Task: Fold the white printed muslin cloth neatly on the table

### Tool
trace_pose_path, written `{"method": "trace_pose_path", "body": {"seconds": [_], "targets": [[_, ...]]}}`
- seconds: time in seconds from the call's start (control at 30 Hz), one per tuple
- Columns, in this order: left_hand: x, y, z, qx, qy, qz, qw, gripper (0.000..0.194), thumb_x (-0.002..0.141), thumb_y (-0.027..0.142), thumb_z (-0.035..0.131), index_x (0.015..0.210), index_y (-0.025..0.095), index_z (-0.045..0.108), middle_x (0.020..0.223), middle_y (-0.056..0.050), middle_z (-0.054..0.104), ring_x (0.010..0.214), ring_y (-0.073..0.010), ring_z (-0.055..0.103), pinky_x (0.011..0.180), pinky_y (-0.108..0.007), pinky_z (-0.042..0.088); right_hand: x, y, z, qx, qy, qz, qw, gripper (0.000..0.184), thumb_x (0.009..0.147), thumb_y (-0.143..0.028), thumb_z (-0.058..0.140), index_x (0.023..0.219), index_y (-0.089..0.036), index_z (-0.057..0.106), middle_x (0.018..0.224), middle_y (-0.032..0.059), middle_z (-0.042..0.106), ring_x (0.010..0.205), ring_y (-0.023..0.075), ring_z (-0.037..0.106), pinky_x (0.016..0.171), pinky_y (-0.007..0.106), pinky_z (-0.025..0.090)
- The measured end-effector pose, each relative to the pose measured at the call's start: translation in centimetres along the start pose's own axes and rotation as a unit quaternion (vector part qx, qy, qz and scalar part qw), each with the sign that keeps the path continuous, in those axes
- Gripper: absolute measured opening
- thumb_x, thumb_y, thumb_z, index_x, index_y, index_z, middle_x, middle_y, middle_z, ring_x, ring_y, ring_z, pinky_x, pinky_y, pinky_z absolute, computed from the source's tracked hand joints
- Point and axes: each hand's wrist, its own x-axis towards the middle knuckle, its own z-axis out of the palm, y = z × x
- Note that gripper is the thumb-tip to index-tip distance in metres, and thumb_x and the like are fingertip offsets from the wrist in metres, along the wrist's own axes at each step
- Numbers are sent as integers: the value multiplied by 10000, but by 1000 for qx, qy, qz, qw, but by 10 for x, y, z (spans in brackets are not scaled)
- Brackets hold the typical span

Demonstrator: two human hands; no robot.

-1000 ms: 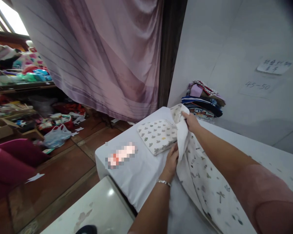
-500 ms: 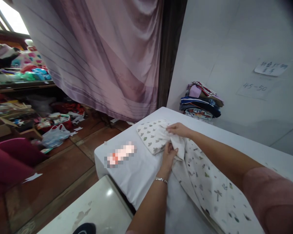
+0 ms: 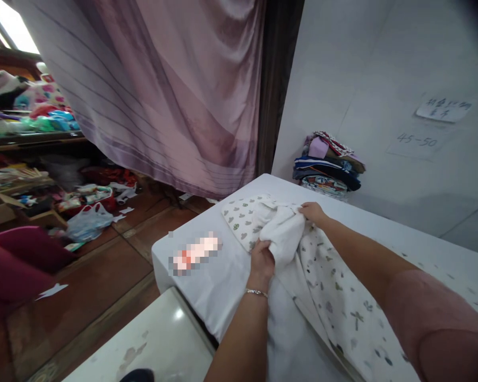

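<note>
A long white cloth [image 3: 338, 297] with small plant prints lies across the white-covered table [image 3: 231, 286], and its far end is lifted and opened out. My left hand [image 3: 262, 259] is closed on the near-left edge of that end. With fingers pinched, my right hand [image 3: 313, 213] grips the opposite edge on the far right. Between them shows the plain white inner side [image 3: 284, 233] of the cloth. Just beyond lies a flat, pillow-like piece [image 3: 239, 218] with grey-green cactus prints, partly covered by the cloth. Whether the two are joined, I cannot tell.
A stack of folded clothes [image 3: 329, 164] stands by the wall at the back. A pixelated patch [image 3: 195, 254] covers something on the table's left. A pale glossy surface [image 3: 159, 339] adjoins the near edge. A curtain [image 3: 175, 95] hangs behind; clutter fills the left.
My hands have moved apart, the left toward me and leftward, the right to the right. The cloth's end has spread between them, showing more of its white inner side.
</note>
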Motion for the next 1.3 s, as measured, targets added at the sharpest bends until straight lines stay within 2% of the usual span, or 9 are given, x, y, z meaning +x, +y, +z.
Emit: {"method": "trace_pose_path", "body": {"seconds": [0.1,0.2,0.4,0.53,0.67,0.83,0.97,1.13,1.3], "targets": [[-5,10,-3,-15,-7,-56,998,314,471,145,586,765,180,688,761,-26,701,917,-249,644,881,-371,457,-8,-6,-11,45,-5,-26,999,314,766,-332,535,963,-130,671,722,33,656,650,145,593,566,224,471],[-16,9,-6,9,-113,-164,980,256,484,189,630,733,158,683,741,-57,693,874,-283,647,862,-409,454,-23,-4,-20,18,-76,-33,996,283,729,-273,562,947,-129,671,658,14,632,579,132,569,521,220,463],[-28,-14,-2,196,-329,-338,860,441,718,553,641,761,115,675,769,-134,678,731,-244,651,794,-395,463,-44,7,-28,-113,-162,-33,980,239,549,-51,602,748,-130,706,637,42,662,605,188,611,617,289,499],[-18,-28,-4,290,-203,-244,903,481,710,611,637,752,132,612,777,-105,658,666,-196,629,698,-347,483,-35,-7,-25,-147,-99,-95,979,516,689,-124,567,1199,-184,614,1130,69,656,953,192,606,875,274,442],[-9,-33,-9,290,-71,-117,947,431,679,517,712,904,169,592,1002,-97,631,823,-175,598,663,-271,486,-20,-26,-13,-170,-83,-106,976,435,790,-263,540,1204,-150,610,1172,114,636,1061,238,573,926,308,412],[-11,-36,-8,280,-126,-149,940,604,693,482,715,1210,234,525,1074,-79,630,823,-176,609,621,-246,477,-26,-37,11,-164,-181,-98,965,113,713,-231,630,750,-162,712,703,76,696,767,217,652,703,269,486],[-13,-37,-3,221,-127,-154,954,610,637,392,765,1176,185,570,981,-75,686,808,-198,641,713,-290,492,-45,-37,27,-109,-268,-108,951,122,750,-227,612,810,-168,700,520,0,627,470,121,570,519,220,474],[-12,-19,3,111,-62,-143,982,476,514,244,784,958,124,666,908,-94,719,900,-282,659,847,-381,496,-34,-27,20,-83,-152,-114,978,242,849,-228,502,1019,-156,659,804,50,702,582,103,605,557,202,481],[-11,-5,3,16,13,-159,987,327,583,292,711,871,139,687,872,-94,724,961,-304,655,923,-438,483,-17,-17,8,-176,-90,-114,974,214,812,-252,567,969,-164,682,1010,88,686,954,195,611,820,269,455]]}}
